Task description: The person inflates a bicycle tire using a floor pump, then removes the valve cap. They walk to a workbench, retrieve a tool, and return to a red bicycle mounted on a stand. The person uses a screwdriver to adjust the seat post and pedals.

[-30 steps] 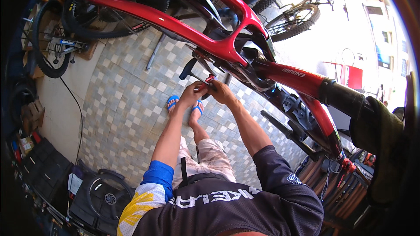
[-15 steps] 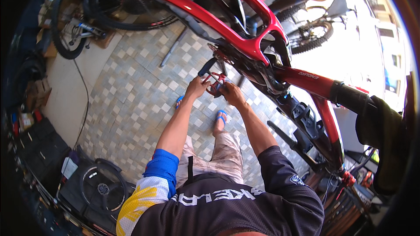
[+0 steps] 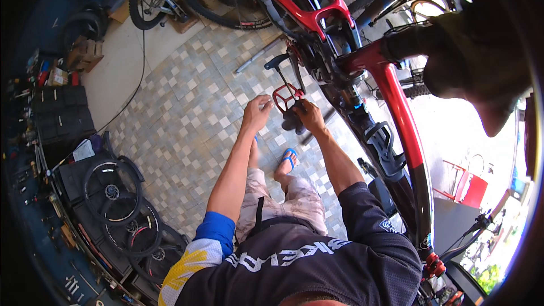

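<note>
A red platform pedal (image 3: 279,100) with an open frame sits below the crank arm (image 3: 296,71) of a red bicycle. A T-handle wrench (image 3: 276,62) with a dark handle slants down over the pedal. My left hand (image 3: 257,114) is just left of the pedal, apart from it, its fingers loosely curled and nothing visible in them. My right hand (image 3: 309,115) is closed at the pedal's right side. Beneath its fingers bunches a dark, cloth-like thing (image 3: 291,122); the fingers hide where the wrench shaft ends.
The red bicycle frame (image 3: 391,102) runs down the right side, close to my right arm. A grey bar (image 3: 258,55) lies on the tiled floor (image 3: 187,96) ahead. Several wheels (image 3: 113,192) lie at the lower left. A cable (image 3: 139,79) crosses the floor on the left.
My left hand has come away from the wrench and pedal. The wrench handle now stands free above the pedal. The whole view has turned, so the bicycle appears shifted.
</note>
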`<action>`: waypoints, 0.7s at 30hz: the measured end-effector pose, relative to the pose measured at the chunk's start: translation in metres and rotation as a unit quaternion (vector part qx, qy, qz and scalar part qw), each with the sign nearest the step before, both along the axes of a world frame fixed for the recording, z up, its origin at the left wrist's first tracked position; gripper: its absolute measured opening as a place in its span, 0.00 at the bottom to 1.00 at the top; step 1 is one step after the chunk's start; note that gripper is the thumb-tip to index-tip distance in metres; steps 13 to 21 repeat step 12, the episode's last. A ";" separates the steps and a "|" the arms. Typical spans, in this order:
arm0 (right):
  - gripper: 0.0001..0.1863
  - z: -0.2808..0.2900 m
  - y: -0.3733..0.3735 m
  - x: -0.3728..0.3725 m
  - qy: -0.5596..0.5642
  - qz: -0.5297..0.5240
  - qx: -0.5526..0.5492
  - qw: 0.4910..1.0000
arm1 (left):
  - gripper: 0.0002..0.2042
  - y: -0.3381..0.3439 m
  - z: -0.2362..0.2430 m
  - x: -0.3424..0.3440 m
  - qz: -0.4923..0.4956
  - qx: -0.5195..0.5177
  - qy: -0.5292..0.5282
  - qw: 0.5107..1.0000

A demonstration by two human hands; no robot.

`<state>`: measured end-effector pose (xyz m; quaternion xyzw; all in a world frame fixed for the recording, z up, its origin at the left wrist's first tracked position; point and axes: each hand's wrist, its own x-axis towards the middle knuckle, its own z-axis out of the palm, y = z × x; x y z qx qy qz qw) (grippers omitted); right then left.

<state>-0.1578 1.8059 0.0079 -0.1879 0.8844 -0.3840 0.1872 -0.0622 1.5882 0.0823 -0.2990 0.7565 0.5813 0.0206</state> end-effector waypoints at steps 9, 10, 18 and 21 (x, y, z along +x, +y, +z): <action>0.17 0.005 0.007 -0.014 -0.016 0.032 0.021 0.999 | 0.13 -0.019 0.128 0.007 0.089 0.004 0.100 0.991; 0.19 0.003 0.009 -0.018 -0.060 0.019 0.017 0.998 | 0.13 -0.017 0.118 0.011 0.078 0.000 0.088 0.993; 0.23 0.009 0.012 -0.018 -0.155 -0.001 0.013 0.988 | 0.13 -0.012 0.097 0.025 0.062 0.015 0.055 0.996; 0.23 0.009 0.012 -0.018 -0.155 -0.001 0.013 0.988 | 0.13 -0.012 0.097 0.025 0.062 0.015 0.055 0.996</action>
